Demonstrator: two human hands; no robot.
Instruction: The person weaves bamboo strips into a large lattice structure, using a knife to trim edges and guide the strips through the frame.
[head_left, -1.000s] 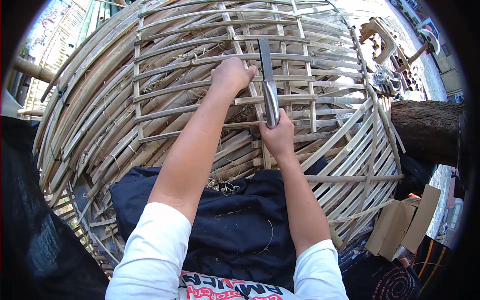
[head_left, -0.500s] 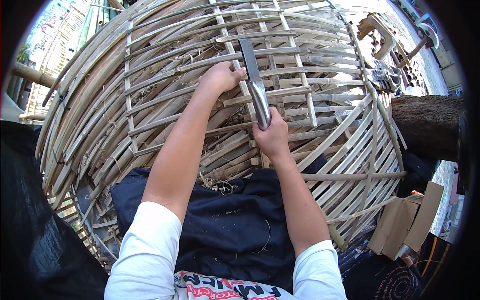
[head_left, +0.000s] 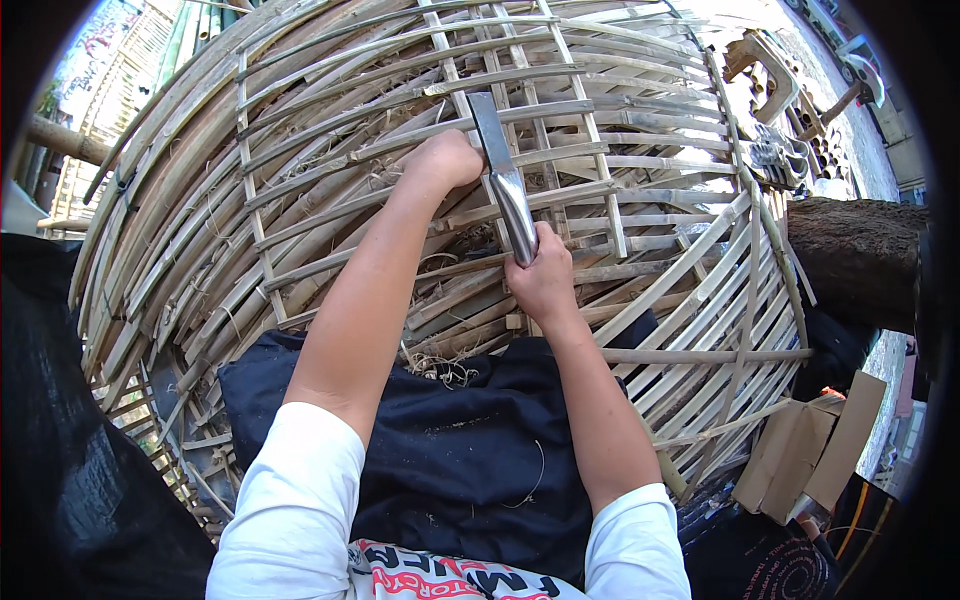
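Bamboo lattice (head_left: pixel 400 143) lies ahead of the seated worker, 10 to 1 o'clock, thin strips crossed by slats over loose bundled canes (head_left: pixel 160 255). Clock taken from the worker's seat, 12 straight ahead.

Right hand (head_left: pixel 541 277), just past 12: fingers wrapped fully round the lower handle of a broad-bladed knife (head_left: pixel 514 210), no gap in the grip that I can see. Blade tips toward 11, lying over the strips. Left hand (head_left: pixel 447 160), about 11: back of the hand toward me, fingers curled in and hidden by it. Can't make out how tightly they are bent or whether a strip is in them.

Risks, my judgement. Blade sits just beside the left thumb side; contact not clear from here. A slip off a springy strip, or a twist of the smooth metal handle, could carry the edge into that hand. Thin strips might split if pried at a crossing. Lattice rests on an uneven heap, so leaning hard may make it shift. Dark cloth (head_left: pixel 455 455) covers the lap at 6; a dropped knife could land there.
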